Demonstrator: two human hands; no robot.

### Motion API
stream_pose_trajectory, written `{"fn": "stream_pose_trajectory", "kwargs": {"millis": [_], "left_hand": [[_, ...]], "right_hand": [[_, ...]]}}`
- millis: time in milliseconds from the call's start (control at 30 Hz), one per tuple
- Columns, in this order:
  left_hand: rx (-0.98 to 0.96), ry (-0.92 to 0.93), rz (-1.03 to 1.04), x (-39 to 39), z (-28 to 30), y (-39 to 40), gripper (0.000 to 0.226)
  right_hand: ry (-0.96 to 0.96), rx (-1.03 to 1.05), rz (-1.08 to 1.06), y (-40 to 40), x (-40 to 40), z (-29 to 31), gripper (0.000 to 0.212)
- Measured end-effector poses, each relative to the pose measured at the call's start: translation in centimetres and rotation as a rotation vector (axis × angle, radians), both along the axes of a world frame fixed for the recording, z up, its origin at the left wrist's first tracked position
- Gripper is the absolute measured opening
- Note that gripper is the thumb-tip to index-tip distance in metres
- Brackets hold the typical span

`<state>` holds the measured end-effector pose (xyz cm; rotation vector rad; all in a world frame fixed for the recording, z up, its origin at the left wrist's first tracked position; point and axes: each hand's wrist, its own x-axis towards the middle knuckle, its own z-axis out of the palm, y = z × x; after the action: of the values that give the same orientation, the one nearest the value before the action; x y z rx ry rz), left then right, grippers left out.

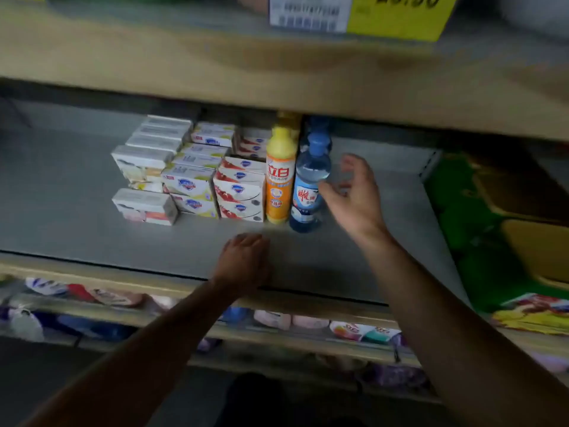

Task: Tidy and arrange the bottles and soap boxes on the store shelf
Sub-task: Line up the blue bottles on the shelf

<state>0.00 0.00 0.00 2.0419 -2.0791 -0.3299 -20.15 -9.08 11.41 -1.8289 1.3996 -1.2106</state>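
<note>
On the grey shelf (77, 211) stand stacked soap boxes (191, 180) in several rows. To their right an orange and yellow bottle (279, 183) stands upright, with more yellow bottles behind it. A blue bottle (309, 192) stands beside it, also with blue bottles behind. My right hand (354, 195) hovers just right of the blue bottle, fingers spread and relaxed, thumb close to the bottle's label. My left hand (246, 260) rests on the shelf in front of the bottles, fingers loosely curled downward, holding nothing.
The shelf above (215, 63) hangs low over the goods, with a yellow price tag (400, 16). Green packaging (480, 241) fills the bay to the right. Pouches (277, 318) line the shelf below. Bare shelf lies left of the boxes.
</note>
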Motion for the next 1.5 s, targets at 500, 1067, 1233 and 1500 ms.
{"fn": "stream_pose_trajectory", "kwargs": {"millis": [500, 1067, 1233, 1500], "left_hand": [[-0.29, -0.099, -0.046, -0.1, -3.1, 0.2, 0.058], [-0.178, 1.083, -0.105, -2.4, 1.9, 7.9, 0.026], [-0.095, 1.231, -0.333, -5.5, 2.9, 15.4, 0.036], [0.472, 1.736, -0.115, -6.7, 6.2, 21.9, 0.053]], "right_hand": [[-0.099, -0.195, -0.015, -1.2, 2.1, -4.3, 0.06], [-0.216, -0.136, -0.014, 16.5, -2.1, -1.0, 0.055], [-0.207, -0.064, -0.073, 19.9, -1.1, -0.3, 0.052], [-0.43, 0.405, 0.171, 20.7, -1.4, -1.3, 0.049]]}}
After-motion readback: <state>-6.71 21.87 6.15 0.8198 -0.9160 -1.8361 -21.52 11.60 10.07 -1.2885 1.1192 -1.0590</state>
